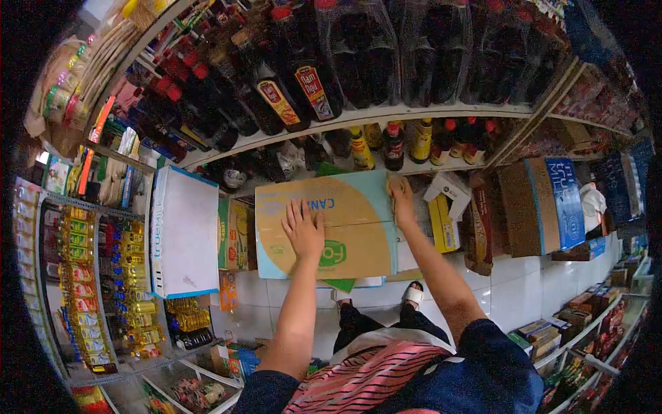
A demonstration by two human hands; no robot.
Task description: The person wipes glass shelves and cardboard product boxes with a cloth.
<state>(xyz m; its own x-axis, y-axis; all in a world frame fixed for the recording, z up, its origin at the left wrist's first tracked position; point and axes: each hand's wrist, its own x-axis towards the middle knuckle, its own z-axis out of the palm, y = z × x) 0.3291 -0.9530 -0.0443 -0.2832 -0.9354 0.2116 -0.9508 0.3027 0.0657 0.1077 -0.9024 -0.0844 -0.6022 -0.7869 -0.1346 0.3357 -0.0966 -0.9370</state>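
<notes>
A large tan and pale-green cardboard box [358, 241] lies in front of me at shelf height, its printing upside down to my view. My left hand [303, 231] rests flat on the top of this box, fingers spread. At the right edge my right hand [400, 202] is closed, its fingers curled by the far corner. A small tan lump shows at those fingertips, and I cannot tell what it is. Green sheets of card stick out under the box's near and far sides.
A white milk carton [185, 234] stands left of the box; an opened blue-and-brown carton [541, 207] is at right. Sauce bottles [314, 90] crowd the shelf above. Cooking oil bottles [138, 297] line the left rack. Tiled floor [510, 290] shows around my feet.
</notes>
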